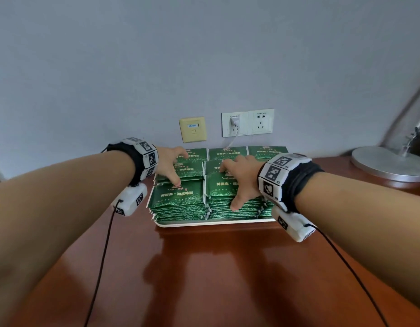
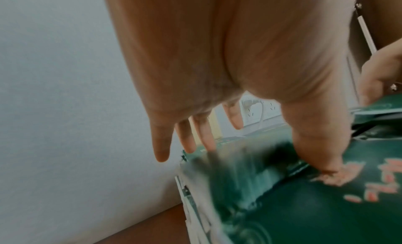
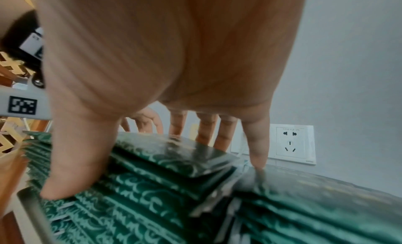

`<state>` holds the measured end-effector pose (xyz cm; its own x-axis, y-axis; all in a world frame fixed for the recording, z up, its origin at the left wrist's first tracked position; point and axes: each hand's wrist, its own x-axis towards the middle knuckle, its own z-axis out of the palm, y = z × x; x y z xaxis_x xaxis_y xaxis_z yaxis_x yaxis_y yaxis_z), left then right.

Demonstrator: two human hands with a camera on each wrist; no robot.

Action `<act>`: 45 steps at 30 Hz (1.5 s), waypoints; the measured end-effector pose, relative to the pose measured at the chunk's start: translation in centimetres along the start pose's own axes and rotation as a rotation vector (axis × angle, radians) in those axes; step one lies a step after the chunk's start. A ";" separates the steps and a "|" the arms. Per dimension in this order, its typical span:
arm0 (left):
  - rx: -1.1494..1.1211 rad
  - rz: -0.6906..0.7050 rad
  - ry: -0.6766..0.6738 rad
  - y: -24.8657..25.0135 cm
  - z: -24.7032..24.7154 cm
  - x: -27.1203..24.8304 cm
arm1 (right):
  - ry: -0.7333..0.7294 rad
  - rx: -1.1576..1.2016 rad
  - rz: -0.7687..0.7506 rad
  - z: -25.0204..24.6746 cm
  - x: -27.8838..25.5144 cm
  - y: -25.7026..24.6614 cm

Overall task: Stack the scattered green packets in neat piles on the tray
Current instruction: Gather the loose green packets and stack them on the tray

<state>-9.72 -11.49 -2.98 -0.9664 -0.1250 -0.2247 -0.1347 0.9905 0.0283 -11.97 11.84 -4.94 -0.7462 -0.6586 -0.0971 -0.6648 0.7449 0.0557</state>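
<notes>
A white tray (image 1: 216, 223) on the wooden table holds several piles of green packets (image 1: 180, 199) in rows, and it stands close to the wall. My left hand (image 1: 173, 167) spans the middle-left pile (image 2: 250, 170): its fingers hook over the far edge and its thumb (image 2: 322, 153) presses at the near edge. My right hand (image 1: 237, 185) grips the front-right pile (image 3: 174, 155). Its thumb (image 3: 71, 161) is against the pile's near side and its fingers (image 3: 256, 144) reach down behind the far edge. The pile edges look slightly uneven.
The wall rises right behind the tray, with a beige panel (image 1: 192, 129) and white sockets (image 1: 247, 122); a plugged cable drops toward the packets. A round metal lamp base (image 1: 388, 164) stands at the far right. The brown tabletop (image 1: 216, 267) stretches toward me.
</notes>
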 end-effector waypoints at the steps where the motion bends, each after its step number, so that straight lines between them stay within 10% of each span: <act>1: -0.014 0.010 -0.009 0.0 0.0 0.1 | -0.002 0.003 -0.002 0.1 0.0 0.1; 45: 0.010 0.187 0.096 5.8 -1.0 -2.0 | 0.062 0.007 -0.014 0.1 -4.0 1.2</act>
<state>-8.83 -5.55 -1.41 -0.9909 0.0562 -0.1223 0.0503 0.9974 0.0511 -9.80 15.38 -4.56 -0.7375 -0.6744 -0.0365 -0.6754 0.7359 0.0482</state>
